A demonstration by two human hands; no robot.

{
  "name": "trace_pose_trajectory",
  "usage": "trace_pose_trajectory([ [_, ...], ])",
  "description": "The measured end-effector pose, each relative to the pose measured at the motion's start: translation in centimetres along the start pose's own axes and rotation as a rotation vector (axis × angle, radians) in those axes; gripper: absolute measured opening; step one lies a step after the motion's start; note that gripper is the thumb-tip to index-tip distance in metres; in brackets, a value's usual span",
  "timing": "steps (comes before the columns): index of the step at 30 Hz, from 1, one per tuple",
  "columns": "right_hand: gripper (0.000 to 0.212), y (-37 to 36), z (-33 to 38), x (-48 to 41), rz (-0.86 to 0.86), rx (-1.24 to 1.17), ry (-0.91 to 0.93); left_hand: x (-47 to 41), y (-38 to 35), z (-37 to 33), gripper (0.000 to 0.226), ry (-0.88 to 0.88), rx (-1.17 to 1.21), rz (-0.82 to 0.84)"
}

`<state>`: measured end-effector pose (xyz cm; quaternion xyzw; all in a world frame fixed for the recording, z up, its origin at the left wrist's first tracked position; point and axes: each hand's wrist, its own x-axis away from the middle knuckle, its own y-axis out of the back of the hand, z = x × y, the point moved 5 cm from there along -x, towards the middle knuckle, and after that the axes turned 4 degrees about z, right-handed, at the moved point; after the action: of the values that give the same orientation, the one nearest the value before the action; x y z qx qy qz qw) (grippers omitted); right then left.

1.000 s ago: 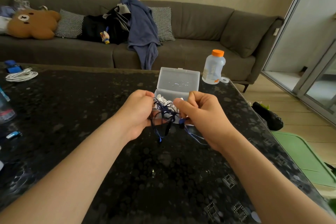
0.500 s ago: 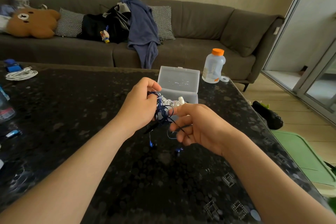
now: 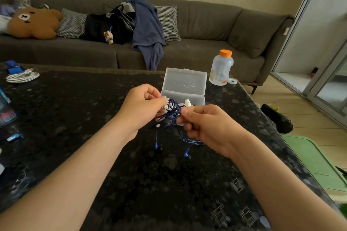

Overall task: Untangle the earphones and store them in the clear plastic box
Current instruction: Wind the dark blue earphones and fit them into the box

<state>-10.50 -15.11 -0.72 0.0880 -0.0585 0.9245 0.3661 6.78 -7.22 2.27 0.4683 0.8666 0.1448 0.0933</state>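
dangling two buds, the blue earphones (image 3: 173,113) are pinched by the left hand (image 3: 143,107) and right hand (image 3: 205,125) before the open box (image 3: 185,85).

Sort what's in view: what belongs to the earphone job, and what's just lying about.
Job: tangled blue earphones, held by left hand and right hand; open clear plastic box behind them.
Lying about: orange-capped bottle, coiled white cable, bear cushion and blue garment on the sofa.
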Motion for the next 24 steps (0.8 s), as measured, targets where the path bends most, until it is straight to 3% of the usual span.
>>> trace_pose_trajectory([
  [4,0.020,-0.2,0.1,0.1,0.004,-0.109,-0.026,0.4,-0.6,-0.7,0.029,-0.087,-0.149,0.128],
  [9,0.025,0.3,-0.1,0.0,-0.054,-0.112,-0.052,1.0,-1.2,-1.3,0.008,-0.242,-0.265,0.217],
  [12,0.024,0.7,-0.3,-0.3,-0.096,-0.081,-0.044,0.9,-1.1,-1.2,0.008,-0.289,-0.266,0.203],
  [19,0.019,1.4,1.1,0.5,-0.271,0.326,0.175,0.7,-1.5,-0.7,0.027,-0.208,-0.251,0.292],
  [22,0.015,1.3,1.5,0.6,-0.313,0.372,0.250,0.7,-1.6,-0.6,0.029,-0.194,-0.301,0.305],
  [24,0.024,1.2,1.6,0.5,-0.323,0.381,0.265,0.7,-1.7,-0.5,0.026,-0.166,-0.287,0.334],
])
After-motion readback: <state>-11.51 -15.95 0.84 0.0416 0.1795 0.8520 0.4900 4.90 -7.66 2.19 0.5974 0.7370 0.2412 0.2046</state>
